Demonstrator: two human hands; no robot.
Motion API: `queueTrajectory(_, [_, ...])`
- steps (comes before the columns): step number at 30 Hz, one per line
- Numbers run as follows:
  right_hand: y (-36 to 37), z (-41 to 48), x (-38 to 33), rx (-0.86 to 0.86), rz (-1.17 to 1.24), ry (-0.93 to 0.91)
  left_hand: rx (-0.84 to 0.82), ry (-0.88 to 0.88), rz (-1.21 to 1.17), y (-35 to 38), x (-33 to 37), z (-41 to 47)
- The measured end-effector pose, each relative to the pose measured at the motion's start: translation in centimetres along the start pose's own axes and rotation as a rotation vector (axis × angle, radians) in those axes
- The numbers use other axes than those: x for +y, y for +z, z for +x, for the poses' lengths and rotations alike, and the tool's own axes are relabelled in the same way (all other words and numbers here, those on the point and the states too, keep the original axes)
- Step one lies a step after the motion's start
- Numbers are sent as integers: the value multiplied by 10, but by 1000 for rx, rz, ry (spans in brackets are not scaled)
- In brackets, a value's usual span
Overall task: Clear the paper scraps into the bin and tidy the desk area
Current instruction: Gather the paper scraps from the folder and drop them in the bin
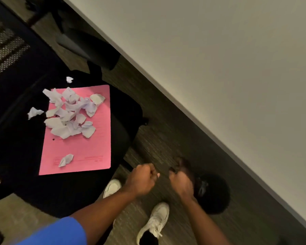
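A black chair [64, 183] carries a pink sheet [88, 149], long axis running away from the viewer, with scraps [69, 114] heaped on its far half. The bin [214, 193] stands on the floor under the blurred, clenched right hand [179, 181]. The left hand [142, 178] is fisted beside it; contents unclear.

Scraps [71, 113] lie heaped on the far half of a sheet [88, 152] on a chair seat [21, 138], a few strays on the seat beside it and one near the sheet's front edge. Right of the chair, two hands [143, 179] (close together) hang above the floor [159, 131], the bin [214, 193] below the right hand [181, 183], the desk [219, 59] beyond.
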State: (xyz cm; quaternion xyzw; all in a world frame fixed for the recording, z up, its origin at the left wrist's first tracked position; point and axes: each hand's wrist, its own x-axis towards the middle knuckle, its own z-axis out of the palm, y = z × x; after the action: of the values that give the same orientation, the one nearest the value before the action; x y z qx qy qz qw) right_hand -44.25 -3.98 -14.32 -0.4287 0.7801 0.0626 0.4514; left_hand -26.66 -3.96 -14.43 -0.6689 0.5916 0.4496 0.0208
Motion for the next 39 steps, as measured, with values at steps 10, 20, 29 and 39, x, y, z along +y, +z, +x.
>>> queueTrajectory(10, [8, -20, -149, 158, -2, -460, 719, -102, 101, -112, -100, -45])
queueTrajectory(20, [55, -15, -277, 122, -388, -824, 561, -160, 132, -185, -205, -41])
queueTrajectory(29, [76, 3, -345, 164, -684, -878, 631, -3, 64, -199, -213, -9])
queueTrajectory(39, [88, 10, -366, 140, -973, -1020, 517, 32, 33, -220, -211, 12])
